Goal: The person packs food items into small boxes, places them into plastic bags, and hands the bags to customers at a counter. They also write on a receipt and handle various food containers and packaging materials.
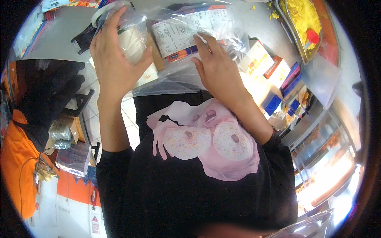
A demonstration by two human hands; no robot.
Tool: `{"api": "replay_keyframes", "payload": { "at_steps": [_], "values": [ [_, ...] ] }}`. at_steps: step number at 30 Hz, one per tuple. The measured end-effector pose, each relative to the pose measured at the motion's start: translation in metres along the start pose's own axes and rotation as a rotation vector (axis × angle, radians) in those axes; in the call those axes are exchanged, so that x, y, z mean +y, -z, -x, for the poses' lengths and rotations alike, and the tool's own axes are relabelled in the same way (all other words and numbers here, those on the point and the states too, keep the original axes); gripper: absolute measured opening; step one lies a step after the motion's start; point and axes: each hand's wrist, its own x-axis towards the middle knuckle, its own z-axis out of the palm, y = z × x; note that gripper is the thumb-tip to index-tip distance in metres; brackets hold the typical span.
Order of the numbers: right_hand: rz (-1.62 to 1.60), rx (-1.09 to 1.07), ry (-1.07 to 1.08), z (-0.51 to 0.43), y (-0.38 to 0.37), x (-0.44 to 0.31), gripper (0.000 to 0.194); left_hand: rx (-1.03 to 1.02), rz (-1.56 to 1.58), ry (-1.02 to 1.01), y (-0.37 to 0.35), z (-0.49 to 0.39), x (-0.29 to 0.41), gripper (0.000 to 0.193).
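A clear plastic bag (178, 80) lies over the front part of the grey counter. Inside or under it is a box with a printed paper slip (190, 32) on its orange and blue top. My left hand (114, 59) spreads its fingers over a cream-coloured carton or stack (131, 44) at the left, thumb on its right side; whether it grips is unclear. My right hand (217, 65) rests on the plastic at the slip's right edge, its fingertips at the film. A white ring-shaped item (104, 12) and a dark device (84, 38) sit beyond my left hand.
A metal tray of yellow food (303, 23) with a red-handled tool (312, 36) stands at the upper right. Printed cardboard boxes (257, 59) stand right of the bag, near a display case (324, 154). Wrapped stacks (73, 157) lie at the lower left, beside an orange cloth (18, 166).
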Motion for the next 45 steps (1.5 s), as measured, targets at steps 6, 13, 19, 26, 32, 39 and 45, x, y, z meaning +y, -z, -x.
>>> {"api": "replay_keyframes", "payload": {
  "at_steps": [6, 13, 19, 26, 32, 39, 45],
  "values": [
    [0.049, -0.029, -0.012, -0.001, -0.005, 0.003, 0.052, 0.0, 0.001, 0.019, 0.0, -0.003, 0.007, 0.088],
    [-0.203, -0.026, -0.212, -0.008, 0.003, 0.008, 0.062, 0.015, 0.036, 0.007, -0.002, -0.006, 0.009, 0.088],
    [-0.372, 0.094, -0.156, -0.016, 0.017, 0.027, 0.05, 0.011, 0.009, -0.026, -0.003, -0.006, 0.01, 0.087],
    [-0.057, -0.029, -0.154, -0.017, 0.015, 0.031, 0.039, 0.024, -0.03, -0.052, -0.004, -0.006, 0.011, 0.087],
    [-0.009, -0.042, -0.12, -0.013, 0.011, 0.026, 0.043, 0.005, -0.005, -0.013, -0.005, -0.005, 0.01, 0.088],
    [0.021, -0.098, -0.064, -0.013, 0.011, 0.019, 0.048, 0.013, -0.052, -0.01, -0.005, -0.006, 0.011, 0.09],
    [-0.042, -0.089, -0.083, -0.013, 0.007, 0.013, 0.054, 0.017, -0.059, -0.016, -0.005, -0.006, 0.012, 0.09]
  ]
}}
